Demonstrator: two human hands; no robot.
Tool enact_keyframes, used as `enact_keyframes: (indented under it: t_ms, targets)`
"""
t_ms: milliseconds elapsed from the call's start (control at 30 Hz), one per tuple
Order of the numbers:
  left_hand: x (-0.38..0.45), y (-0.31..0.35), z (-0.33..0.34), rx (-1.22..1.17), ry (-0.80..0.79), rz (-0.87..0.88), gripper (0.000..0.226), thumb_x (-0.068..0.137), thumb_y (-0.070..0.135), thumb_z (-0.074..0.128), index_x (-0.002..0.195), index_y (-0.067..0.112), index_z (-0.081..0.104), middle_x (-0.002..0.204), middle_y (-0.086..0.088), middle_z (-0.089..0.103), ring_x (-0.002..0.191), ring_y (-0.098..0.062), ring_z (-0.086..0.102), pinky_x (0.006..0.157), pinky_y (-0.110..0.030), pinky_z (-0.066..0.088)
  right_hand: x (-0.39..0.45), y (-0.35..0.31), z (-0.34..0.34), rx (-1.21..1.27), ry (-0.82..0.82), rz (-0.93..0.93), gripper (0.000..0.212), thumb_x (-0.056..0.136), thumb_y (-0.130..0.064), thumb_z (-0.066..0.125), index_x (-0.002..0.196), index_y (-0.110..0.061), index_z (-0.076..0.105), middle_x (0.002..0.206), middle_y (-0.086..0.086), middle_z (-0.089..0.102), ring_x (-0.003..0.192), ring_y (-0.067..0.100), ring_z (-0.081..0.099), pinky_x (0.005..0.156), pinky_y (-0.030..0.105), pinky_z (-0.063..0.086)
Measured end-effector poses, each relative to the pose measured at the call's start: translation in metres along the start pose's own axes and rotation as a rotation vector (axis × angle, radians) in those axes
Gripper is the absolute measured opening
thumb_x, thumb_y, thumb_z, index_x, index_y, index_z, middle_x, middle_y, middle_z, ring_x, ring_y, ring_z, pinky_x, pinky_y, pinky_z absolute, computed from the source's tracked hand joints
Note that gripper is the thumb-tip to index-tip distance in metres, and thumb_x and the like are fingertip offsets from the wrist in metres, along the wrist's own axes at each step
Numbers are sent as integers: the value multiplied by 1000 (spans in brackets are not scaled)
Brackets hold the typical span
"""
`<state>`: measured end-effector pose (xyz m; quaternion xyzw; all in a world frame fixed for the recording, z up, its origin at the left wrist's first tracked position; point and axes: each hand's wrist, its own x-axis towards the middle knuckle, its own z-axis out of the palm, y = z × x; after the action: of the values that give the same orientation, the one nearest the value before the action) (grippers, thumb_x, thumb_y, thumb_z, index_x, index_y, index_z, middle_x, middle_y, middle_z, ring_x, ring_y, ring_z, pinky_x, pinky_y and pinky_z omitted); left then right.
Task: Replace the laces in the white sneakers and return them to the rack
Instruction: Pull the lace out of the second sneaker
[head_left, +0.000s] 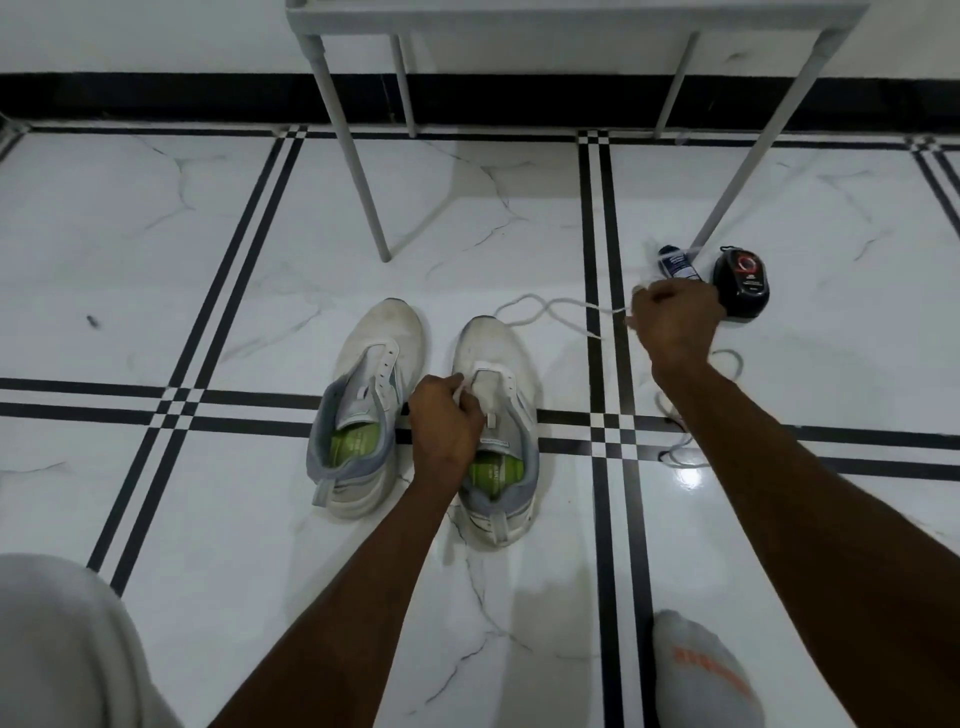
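Two white sneakers are set side by side on the tiled floor (156, 249), toes aimed at the rack (358, 156) just beyond, and the action is all on the right-hand sneaker (511, 364). Its eyelet edge is pinched by the left hand (444, 428), fingers curled around the near side of the throat, apparently so that the shoe is kept from sliding while the lace is drawn. That white lace (550, 306) is seen looping across the floor from the toe of the shoe out to the right hand (672, 322), which is closed around it well away to the side, by a small blue bottle (670, 260) and a black polish tin (740, 286). The wide separation of the hands is judged to be deliberate: slack is being taken out of the lace. A second, darker-looking lace (680, 431) is left coiled on the floor under the right forearm. The left-hand sneaker (371, 395) is shown with open eyelets and no lace, green insole exposed. Whether this lace is being threaded in or stripped out cannot be told. Lacing is judged far from finished, and nothing is on the rack yet.
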<state>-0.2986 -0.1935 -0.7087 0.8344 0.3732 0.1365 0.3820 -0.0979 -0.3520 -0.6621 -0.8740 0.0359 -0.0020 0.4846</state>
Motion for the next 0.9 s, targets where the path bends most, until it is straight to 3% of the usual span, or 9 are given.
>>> enact_keyframes:
  t_ms: [133, 233, 333, 400, 500, 600, 700, 800, 900]
  targets:
    - [0, 14, -1, 92, 30, 34, 32, 87, 11, 64, 118, 6, 71, 107, -14, 69, 98, -31, 66, 79, -25, 44, -32, -12, -1, 55, -336, 16, 11, 85, -8, 76, 76, -14, 73, 80, 12, 74, 64, 22, 73, 63, 39, 63]
    - [7, 27, 5, 183, 21, 105, 51, 83, 23, 70, 132, 11, 60, 119, -12, 62, 112, -34, 55, 93, -42, 45, -33, -16, -13, -20, -468, -12, 8, 85, -12, 77, 89, -7, 74, 84, 10, 74, 68, 17, 71, 63, 33, 63]
    - [24, 44, 22, 79, -133, 291, 74, 76, 26, 78, 142, 8, 50, 135, -12, 57, 127, -34, 48, 109, -40, 29, -27, -31, -36, -180, -607, -114, 14, 87, -19, 76, 95, -7, 74, 89, 6, 74, 78, 18, 72, 66, 28, 60]
    - [35, 59, 37, 57, -253, 363, 86, 73, 30, 85, 147, 9, 45, 146, -11, 52, 136, -31, 43, 116, -44, 22, -27, -45, -58, -136, -709, -127, 15, 89, -18, 74, 99, -7, 72, 88, 8, 74, 80, 18, 71, 69, 32, 61]
    - [55, 78, 69, 57, -354, 475, 86, 68, 46, 81, 140, 7, 53, 141, -13, 55, 135, -33, 46, 115, -51, 27, -28, -69, -102, -52, -801, -190, 13, 92, -19, 70, 103, -11, 72, 89, 4, 75, 82, 12, 71, 67, 24, 57]
    - [67, 90, 104, 136, -353, 615, 46, 72, 44, 72, 105, 13, 71, 109, -9, 68, 110, -35, 63, 100, -55, 44, -19, -86, -148, 33, -780, -259, 16, 92, -22, 67, 105, -14, 71, 96, 4, 74, 89, 19, 70, 76, 30, 56]
    - [72, 90, 117, 364, -366, 650, 13, 84, 25, 66, 85, 14, 74, 93, -9, 69, 96, -33, 66, 91, -41, 45, -1, -95, -191, 257, -602, -252, 15, 94, -20, 62, 106, -15, 68, 98, 1, 73, 90, 19, 66, 81, 34, 54]
    - [77, 83, 113, 496, -349, 424, 16, 92, 20, 60, 96, 10, 72, 102, -13, 66, 101, -34, 62, 81, -34, 39, 22, -86, -219, 363, -359, -239, 13, 95, -14, 63, 107, -13, 67, 94, -3, 74, 88, 12, 65, 78, 30, 53]
    - [71, 112, 102, 157, -345, 183, 12, 94, 10, 62, 91, 1, 70, 91, -13, 69, 86, -28, 65, 74, -35, 48, 35, -55, -207, 263, -297, -173, 15, 93, -14, 68, 106, -8, 69, 95, 6, 74, 84, 13, 65, 75, 31, 52]
